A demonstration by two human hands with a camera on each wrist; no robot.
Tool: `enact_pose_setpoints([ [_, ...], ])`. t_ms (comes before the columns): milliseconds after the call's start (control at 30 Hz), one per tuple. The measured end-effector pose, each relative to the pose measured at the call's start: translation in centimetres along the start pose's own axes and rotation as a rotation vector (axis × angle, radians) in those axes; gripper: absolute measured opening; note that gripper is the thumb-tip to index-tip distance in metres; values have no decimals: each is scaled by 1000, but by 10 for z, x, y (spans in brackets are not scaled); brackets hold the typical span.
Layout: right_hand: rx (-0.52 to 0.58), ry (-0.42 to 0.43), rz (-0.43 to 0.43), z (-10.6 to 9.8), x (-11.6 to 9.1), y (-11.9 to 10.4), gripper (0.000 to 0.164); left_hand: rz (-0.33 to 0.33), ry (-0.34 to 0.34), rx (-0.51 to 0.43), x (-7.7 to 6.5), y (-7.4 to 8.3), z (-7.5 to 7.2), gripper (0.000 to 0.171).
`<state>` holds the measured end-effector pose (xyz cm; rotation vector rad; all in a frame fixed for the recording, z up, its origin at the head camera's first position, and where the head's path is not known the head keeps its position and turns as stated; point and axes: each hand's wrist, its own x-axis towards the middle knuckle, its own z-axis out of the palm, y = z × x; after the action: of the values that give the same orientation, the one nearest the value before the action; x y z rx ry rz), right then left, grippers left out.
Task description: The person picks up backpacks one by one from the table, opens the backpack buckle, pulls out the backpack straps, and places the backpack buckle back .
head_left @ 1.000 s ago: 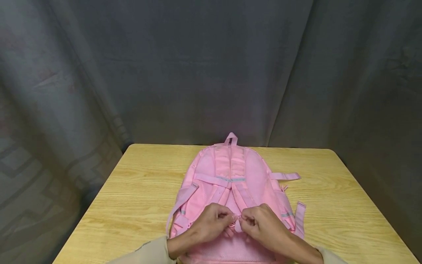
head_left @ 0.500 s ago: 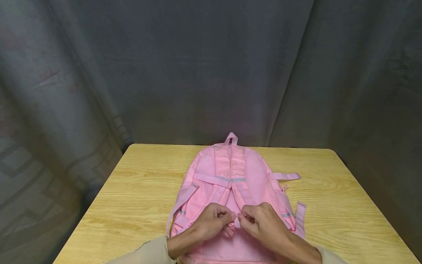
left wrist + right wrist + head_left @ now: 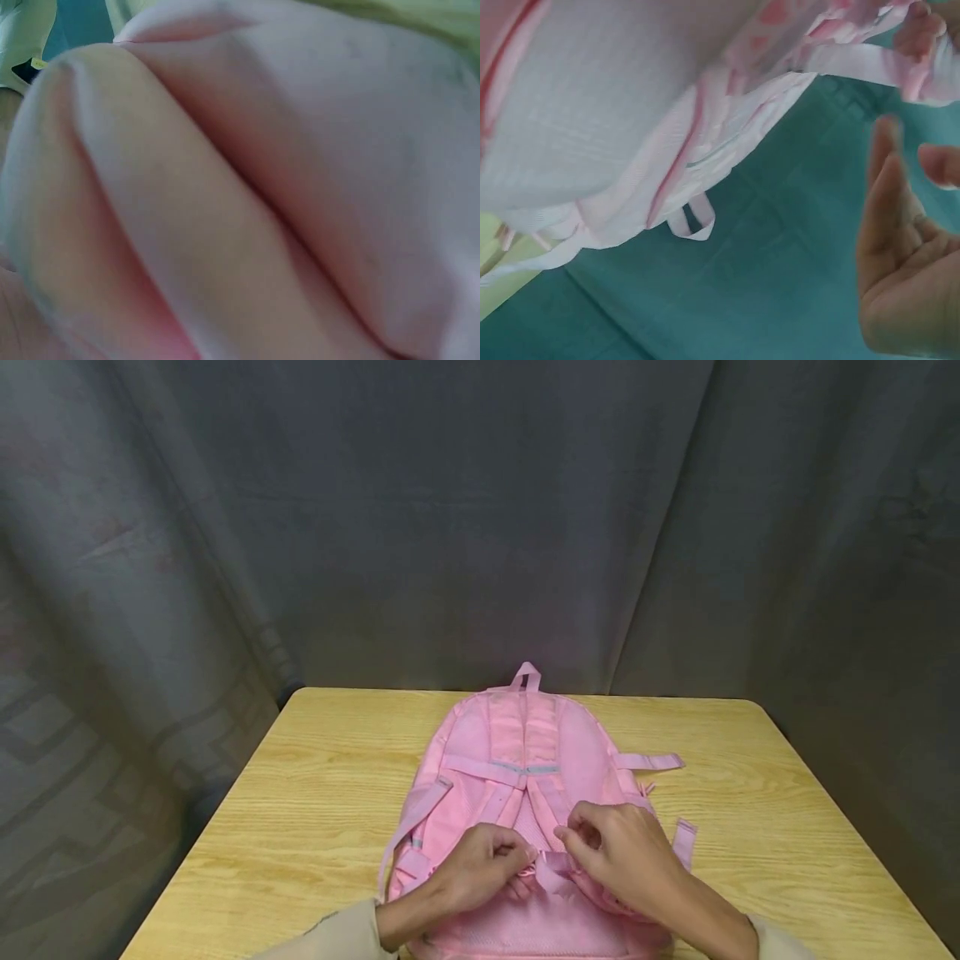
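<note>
A pink backpack [image 3: 467, 731] lies on the table, its shoulder straps facing up and its top handle pointing away from me. Low on the backpack, my left hand [image 3: 480, 864] pinches a pale pink webbing strap [image 3: 557, 862]; whatever sits right at the fingertips is too small to make out. My right hand [image 3: 626, 847] is just to the right, its thumb and fingers apart. In the right wrist view, a gap shows between the right fingers [image 3: 889, 187] and the strap. Blurred pink cloth [image 3: 360, 165] fills most of the left wrist view.
The wooden table [image 3: 322, 760] extends on both sides of the backpack. Loose strap ends [image 3: 648, 762] stick out at the backpack's right side, and another strap [image 3: 423, 814] hangs on its left. A dark grey curtain [image 3: 450, 527] hangs behind the table.
My right hand has let go beside the left fingertips and moved right and slightly up. The webbing strap now shows between the hands. My left hand stays nearly in place.
</note>
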<state>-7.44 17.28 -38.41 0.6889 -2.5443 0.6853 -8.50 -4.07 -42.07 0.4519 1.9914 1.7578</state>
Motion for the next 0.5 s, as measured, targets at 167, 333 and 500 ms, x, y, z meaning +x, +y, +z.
enact_pose_setpoints([
  [167, 219, -176, -48, 4, 0, 15, 20, 36, -53, 20, -1, -1, -2, 20],
  [333, 615, -480, 11, 16, -4, 27, 21, 65, -119, 20, -2, -1, -4, 19],
  [500, 754, -568, 6, 23, -8, 32, 23, 89, -149, 41, -3, -2, -5, 19],
])
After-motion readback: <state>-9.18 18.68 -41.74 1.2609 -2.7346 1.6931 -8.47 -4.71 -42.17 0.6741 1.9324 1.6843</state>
